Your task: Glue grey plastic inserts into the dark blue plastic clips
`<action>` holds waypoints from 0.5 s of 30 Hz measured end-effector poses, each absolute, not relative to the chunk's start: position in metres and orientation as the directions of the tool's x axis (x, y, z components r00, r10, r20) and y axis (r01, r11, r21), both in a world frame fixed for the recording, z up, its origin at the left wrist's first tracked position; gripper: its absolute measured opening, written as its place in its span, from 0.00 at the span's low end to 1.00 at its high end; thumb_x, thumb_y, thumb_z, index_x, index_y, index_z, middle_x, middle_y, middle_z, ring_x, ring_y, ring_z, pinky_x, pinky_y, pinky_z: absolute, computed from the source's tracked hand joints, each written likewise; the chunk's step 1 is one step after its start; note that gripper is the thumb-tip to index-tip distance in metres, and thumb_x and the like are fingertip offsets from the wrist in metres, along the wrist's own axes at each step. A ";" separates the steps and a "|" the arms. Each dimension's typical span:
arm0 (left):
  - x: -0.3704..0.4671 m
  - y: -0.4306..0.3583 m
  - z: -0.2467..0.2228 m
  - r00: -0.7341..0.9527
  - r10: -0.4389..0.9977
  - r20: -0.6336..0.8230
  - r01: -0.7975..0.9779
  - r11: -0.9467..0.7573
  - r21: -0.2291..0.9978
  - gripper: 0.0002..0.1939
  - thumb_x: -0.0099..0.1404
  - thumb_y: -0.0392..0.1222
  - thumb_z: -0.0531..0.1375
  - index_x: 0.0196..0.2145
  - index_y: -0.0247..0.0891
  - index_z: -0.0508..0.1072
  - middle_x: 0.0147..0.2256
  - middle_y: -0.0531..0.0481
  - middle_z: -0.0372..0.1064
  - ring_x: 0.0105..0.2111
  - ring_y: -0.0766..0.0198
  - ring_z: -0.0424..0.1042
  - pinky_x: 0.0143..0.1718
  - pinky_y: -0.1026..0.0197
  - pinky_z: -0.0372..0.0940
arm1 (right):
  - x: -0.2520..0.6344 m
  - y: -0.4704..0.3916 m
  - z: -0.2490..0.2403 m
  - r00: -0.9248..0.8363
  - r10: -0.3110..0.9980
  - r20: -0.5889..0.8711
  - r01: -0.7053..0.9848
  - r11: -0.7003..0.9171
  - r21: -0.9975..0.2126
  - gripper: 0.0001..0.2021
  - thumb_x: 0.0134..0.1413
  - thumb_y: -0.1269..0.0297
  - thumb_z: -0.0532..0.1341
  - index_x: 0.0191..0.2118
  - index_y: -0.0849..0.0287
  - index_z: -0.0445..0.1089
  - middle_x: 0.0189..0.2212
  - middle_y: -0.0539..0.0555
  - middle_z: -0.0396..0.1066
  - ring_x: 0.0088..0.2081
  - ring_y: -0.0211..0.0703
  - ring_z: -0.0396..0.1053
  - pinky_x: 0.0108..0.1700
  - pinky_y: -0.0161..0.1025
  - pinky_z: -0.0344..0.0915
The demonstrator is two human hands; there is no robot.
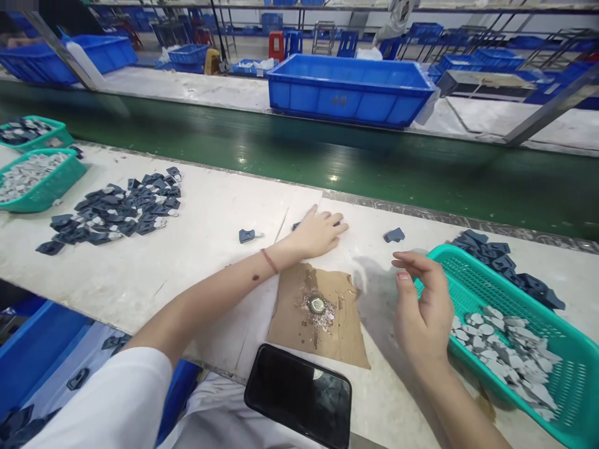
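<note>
My left hand (pixel 319 234) reaches over the white table with its fingers spread, palm down, above dark blue parts that are mostly hidden under it. My right hand (pixel 423 305) is raised beside the green basket (pixel 472 274) of light grey pieces (pixel 515 355), thumb and fingers apart, holding nothing. One dark part with a pale tip (pixel 247 236) lies left of my left hand, and a single dark part (pixel 394 235) lies to its right. Between my arms is a brown cardboard piece (pixel 290 324) bearing a small round metal-looking item (pixel 317 304) in a wet, shiny patch.
A black phone (pixel 299 396) lies at the near edge. Piled dark parts (pixel 116 209) are at left, more (pixel 505 259) behind the right basket. Green baskets (pixel 51 187) stand far left. Beyond the green belt (pixel 281 149) is a large blue bin (pixel 346 96).
</note>
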State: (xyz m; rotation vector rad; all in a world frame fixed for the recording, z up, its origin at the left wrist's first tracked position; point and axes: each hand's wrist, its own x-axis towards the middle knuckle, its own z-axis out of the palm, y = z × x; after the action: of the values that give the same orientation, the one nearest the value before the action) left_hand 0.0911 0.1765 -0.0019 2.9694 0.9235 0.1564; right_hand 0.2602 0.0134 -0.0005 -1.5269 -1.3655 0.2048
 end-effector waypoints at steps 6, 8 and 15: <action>-0.041 0.167 -0.003 0.669 0.729 0.147 0.732 -0.680 0.039 0.19 0.75 0.43 0.49 0.55 0.40 0.74 0.63 0.39 0.71 0.66 0.45 0.65 0.68 0.34 0.52 | 0.261 0.013 -0.001 0.318 0.820 0.476 0.648 0.178 -0.741 0.13 0.70 0.55 0.55 0.50 0.56 0.71 0.47 0.58 0.73 0.49 0.52 0.71 0.53 0.54 0.64; -0.094 0.169 -0.003 0.587 0.794 0.158 0.800 -0.599 0.033 0.20 0.75 0.43 0.48 0.55 0.40 0.74 0.62 0.39 0.72 0.66 0.45 0.66 0.67 0.35 0.54 | 0.261 0.013 -0.001 0.314 0.825 0.471 0.662 0.165 -0.731 0.13 0.70 0.55 0.55 0.50 0.55 0.71 0.48 0.58 0.73 0.48 0.52 0.71 0.53 0.54 0.64; -0.242 0.171 0.017 0.305 0.935 0.182 0.951 -0.309 -0.007 0.22 0.75 0.46 0.48 0.54 0.34 0.76 0.64 0.38 0.69 0.71 0.42 0.58 0.72 0.28 0.37 | 0.260 0.010 0.000 0.307 0.836 0.455 0.716 0.112 -0.689 0.16 0.69 0.55 0.55 0.54 0.54 0.72 0.47 0.60 0.74 0.50 0.57 0.72 0.56 0.56 0.64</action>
State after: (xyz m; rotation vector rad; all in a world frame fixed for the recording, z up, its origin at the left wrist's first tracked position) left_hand -0.2419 0.1706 0.0173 2.6270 1.9069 0.2347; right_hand 0.2604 0.0096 -0.0002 -1.6310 -1.4390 0.1597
